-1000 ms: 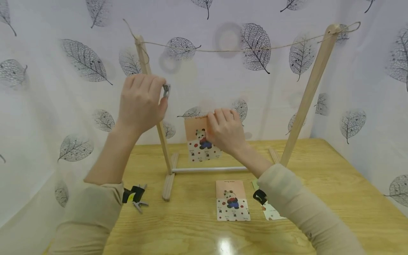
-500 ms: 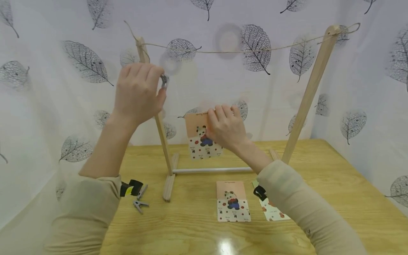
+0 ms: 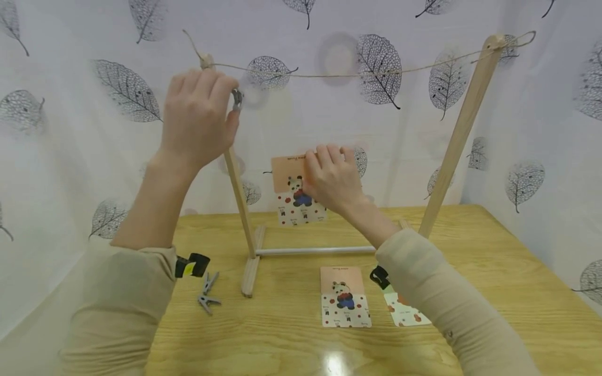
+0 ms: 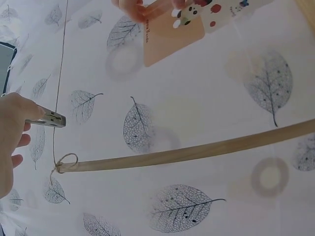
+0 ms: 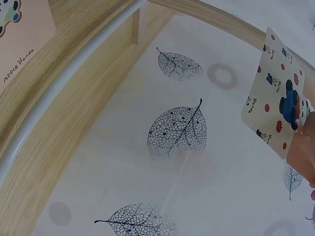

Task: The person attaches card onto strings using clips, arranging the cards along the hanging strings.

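My left hand (image 3: 197,117) pinches a grey clothespin (image 3: 237,99) between thumb and forefinger, up beside the top of the left wooden post (image 3: 240,190). In the left wrist view the clothespin overlaps the twine (image 4: 61,64) strung from that post. Lower and to the right, my right hand (image 3: 336,180) grips the right side of a panda card (image 3: 289,201). That card hangs upright in the air below the twine, orange half on top and dotted white half beneath; part of it is hidden behind the fingers. In the right wrist view the card (image 5: 275,98) shows at the right edge.
A second panda card (image 3: 345,308) lies on the wooden table (image 3: 282,344), beside a green-and-white card (image 3: 406,313) partly covered by my right sleeve. Grey clothespins (image 3: 207,303) lie at the left. A right post (image 3: 461,136) and a white rod (image 3: 320,251) complete the frame.
My left hand has risen with the clothespin toward the twine, shifting slightly left. My right hand has lifted the panda card a little higher.
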Motion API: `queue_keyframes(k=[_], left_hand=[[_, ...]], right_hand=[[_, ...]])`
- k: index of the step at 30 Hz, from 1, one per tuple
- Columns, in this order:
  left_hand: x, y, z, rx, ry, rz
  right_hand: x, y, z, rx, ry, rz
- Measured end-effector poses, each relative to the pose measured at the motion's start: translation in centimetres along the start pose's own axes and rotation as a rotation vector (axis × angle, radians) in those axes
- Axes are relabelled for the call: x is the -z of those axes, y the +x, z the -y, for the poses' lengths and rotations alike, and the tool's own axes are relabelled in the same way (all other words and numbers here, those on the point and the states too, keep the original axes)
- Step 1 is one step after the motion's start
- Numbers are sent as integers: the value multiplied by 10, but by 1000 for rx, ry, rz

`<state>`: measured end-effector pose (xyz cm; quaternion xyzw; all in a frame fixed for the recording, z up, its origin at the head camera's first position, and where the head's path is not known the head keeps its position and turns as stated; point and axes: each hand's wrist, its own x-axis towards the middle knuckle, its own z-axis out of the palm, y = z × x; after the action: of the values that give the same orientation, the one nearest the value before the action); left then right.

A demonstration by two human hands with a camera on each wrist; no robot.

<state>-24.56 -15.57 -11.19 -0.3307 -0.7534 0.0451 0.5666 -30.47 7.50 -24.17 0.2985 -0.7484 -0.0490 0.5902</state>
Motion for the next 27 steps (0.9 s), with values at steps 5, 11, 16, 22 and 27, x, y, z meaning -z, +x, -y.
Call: queue_keyframes(k=[5, 11, 16, 22, 27], left_hand=[[-1, 4, 1, 2, 13, -37], [-4, 9, 1, 45, -4, -104], [-5, 11, 3, 55, 7, -118], [-7, 14, 3, 23, 47, -133], [-8, 18, 2, 1, 80, -173]], right_hand=[[0, 1, 0, -3, -2, -5], [-2, 2, -1, -13, -3, -20], [0, 1, -2, -17, 6, -12], [-1, 0, -2, -21, 2, -23], [-1, 2, -2, -13, 0, -45]])
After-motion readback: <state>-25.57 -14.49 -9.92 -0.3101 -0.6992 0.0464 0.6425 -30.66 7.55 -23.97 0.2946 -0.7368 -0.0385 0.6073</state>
